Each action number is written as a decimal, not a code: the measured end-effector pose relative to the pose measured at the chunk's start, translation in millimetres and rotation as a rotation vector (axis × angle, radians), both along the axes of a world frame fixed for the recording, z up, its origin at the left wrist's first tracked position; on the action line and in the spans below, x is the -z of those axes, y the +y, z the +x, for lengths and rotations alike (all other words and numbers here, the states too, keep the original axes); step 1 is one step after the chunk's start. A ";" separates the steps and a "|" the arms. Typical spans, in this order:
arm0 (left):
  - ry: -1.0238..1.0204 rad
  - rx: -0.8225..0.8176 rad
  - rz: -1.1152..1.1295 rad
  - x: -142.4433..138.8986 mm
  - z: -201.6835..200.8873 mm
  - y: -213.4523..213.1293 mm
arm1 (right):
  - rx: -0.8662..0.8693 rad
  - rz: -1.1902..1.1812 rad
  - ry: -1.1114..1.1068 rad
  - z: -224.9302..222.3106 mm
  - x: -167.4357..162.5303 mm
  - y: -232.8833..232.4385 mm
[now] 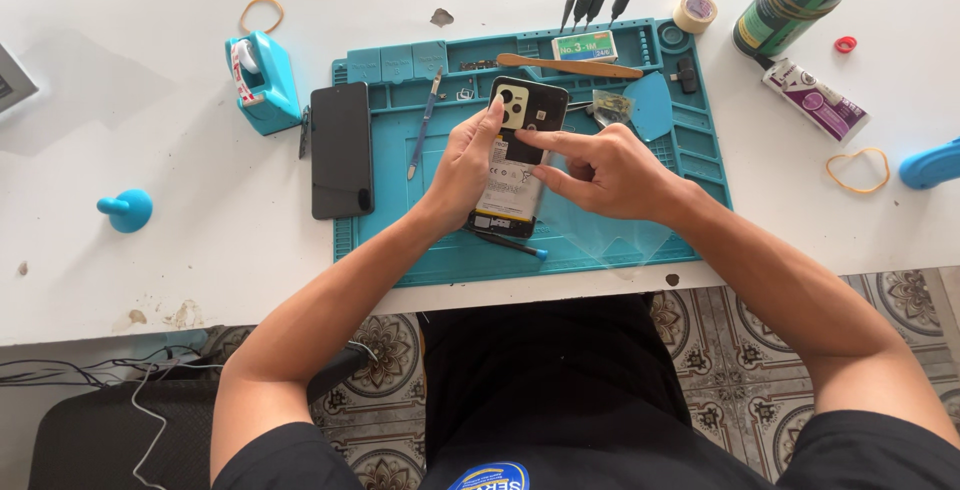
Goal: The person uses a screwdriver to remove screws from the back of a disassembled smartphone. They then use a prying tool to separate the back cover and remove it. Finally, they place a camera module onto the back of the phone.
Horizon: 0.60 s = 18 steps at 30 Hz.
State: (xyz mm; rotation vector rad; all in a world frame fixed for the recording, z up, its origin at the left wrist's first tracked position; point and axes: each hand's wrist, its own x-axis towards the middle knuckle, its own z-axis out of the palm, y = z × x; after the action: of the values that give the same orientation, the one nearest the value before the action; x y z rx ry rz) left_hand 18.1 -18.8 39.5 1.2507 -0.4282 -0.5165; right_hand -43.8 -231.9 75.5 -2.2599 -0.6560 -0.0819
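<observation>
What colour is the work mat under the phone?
Teal blue mat, seen clearest in the head view.

The single head camera is looking steeply down from above the person, close over the white table [150, 150], taking in the teal mat [640, 240], both forearms and the tiled floor [740, 350] nearest.

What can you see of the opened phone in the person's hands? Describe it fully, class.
The opened phone lies back side up, its length running away from the person, above the teal work mat. Its top is black with a pale camera block holding dark lenses; below lies a light, labelled battery. The left hand grips its left edge; the right hand points a forefinger onto its middle.
</observation>
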 end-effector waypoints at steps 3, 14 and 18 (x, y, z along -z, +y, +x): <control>0.017 -0.005 0.010 -0.1 -0.3 -1.4 | 0.008 0.023 0.017 -0.7 -0.1 -0.7; 0.014 -0.002 0.004 1.5 0.6 -1.1 | 0.029 0.000 -0.013 -0.4 -0.1 -2.6; -0.005 -0.007 0.023 3.1 2.0 -1.7 | 0.027 -0.019 0.003 0.9 0.0 -2.9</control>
State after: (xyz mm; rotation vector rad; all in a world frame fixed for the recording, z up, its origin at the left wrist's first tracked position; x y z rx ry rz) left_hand 20.1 -20.5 36.5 1.2754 -0.4233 -0.5137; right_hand -42.9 -234.8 75.5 -2.2867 -0.6273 -0.0866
